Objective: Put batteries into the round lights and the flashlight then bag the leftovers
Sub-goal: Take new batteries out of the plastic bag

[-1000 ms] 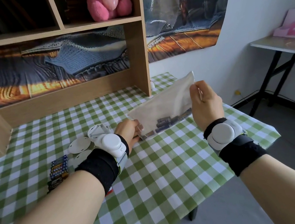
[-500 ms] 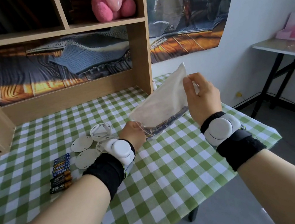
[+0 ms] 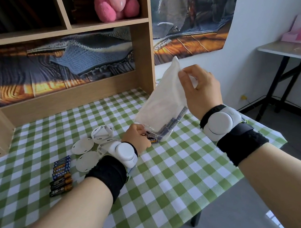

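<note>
My right hand pinches the upper end of a frosted plastic bag and holds it tilted steeply, its lower end on the table. Several batteries lie heaped in that lower end. My left hand grips the bag's lower end, where a black battery shows at my fingertips. A row of loose batteries, blue ones and black ones, lies on the checked tablecloth to the left. Round white lights and their covers sit beside that row. No flashlight is in view.
The table with the green checked cloth ends at right and front edges close to my arms. A wooden shelf unit stands along the back with a pink plush toy on it. A side table stands at far right.
My right hand has raised the bag's upper end, so the bag now stands steeper and the batteries have slid down toward my left hand.
</note>
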